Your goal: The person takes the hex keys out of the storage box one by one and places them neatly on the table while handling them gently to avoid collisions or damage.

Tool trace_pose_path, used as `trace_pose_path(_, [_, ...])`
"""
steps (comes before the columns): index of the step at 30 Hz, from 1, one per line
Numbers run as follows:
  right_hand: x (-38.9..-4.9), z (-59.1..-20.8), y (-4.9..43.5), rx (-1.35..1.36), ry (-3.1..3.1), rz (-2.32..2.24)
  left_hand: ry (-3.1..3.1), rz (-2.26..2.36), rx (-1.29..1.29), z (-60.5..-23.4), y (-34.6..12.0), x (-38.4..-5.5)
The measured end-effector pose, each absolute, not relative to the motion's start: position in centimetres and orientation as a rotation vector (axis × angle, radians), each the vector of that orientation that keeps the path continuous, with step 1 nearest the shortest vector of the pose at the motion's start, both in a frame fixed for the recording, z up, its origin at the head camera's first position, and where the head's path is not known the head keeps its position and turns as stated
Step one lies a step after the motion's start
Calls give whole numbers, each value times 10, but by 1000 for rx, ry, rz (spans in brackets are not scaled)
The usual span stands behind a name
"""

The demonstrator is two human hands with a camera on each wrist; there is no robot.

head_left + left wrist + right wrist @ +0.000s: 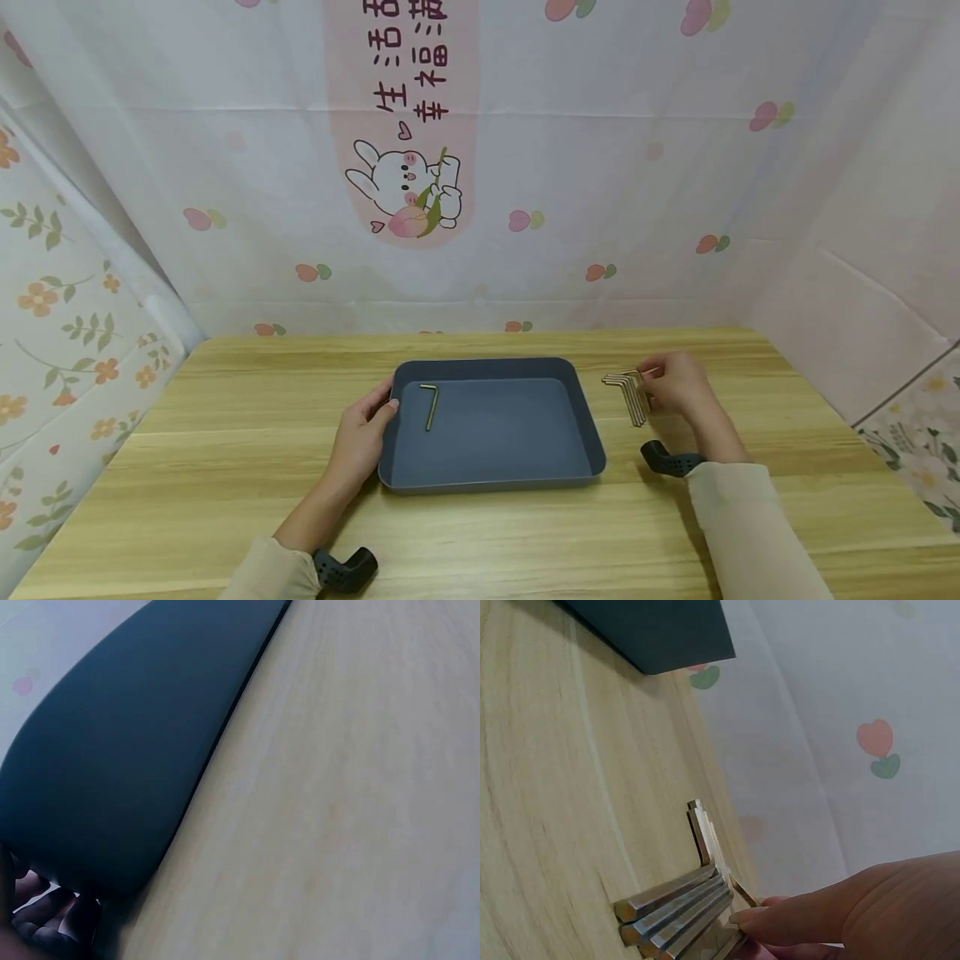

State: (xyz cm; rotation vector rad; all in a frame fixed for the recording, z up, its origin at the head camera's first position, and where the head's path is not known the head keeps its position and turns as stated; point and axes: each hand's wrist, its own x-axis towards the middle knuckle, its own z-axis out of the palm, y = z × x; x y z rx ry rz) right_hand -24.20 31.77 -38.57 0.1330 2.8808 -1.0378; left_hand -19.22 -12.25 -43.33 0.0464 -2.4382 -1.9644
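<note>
A dark blue-grey rectangular tray (495,433) lies on the table, with one L-shaped hex key (432,408) inside near its left end. My left hand (363,437) grips the tray's left side, thumb over the rim; in the left wrist view, fingers (79,919) curl at the tray's corner (112,750). To the right of the tray, several hex keys (630,400) lie nested side by side. At the right end of this row my right hand (678,387) pinches a hex key between thumb and fingers. The right wrist view shows the nested keys (679,907) close beside the thumb (780,919).
The wood-grain table (225,467) extends around the tray. A white patterned curtain (570,167) hangs behind its far edge, and more printed cloth (67,333) hangs at the left. Dark wrist-worn devices (348,571) sit at both sleeve cuffs.
</note>
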Motion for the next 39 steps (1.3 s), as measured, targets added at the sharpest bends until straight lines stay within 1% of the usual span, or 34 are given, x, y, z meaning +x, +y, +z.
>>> trace_pose_path(9, [-242,-385,314,111,2899,-936,-2441,-1967,42,-434,-123,-193])
trace_pose_path(22, [-242,-388,312,135,2891,-918,-2420,-1979,36,-435,-123,-192])
trace_pose_path(39, [-236,-379,308,159,2851,-922,-2420,-1981,36,-435,-123,-193])
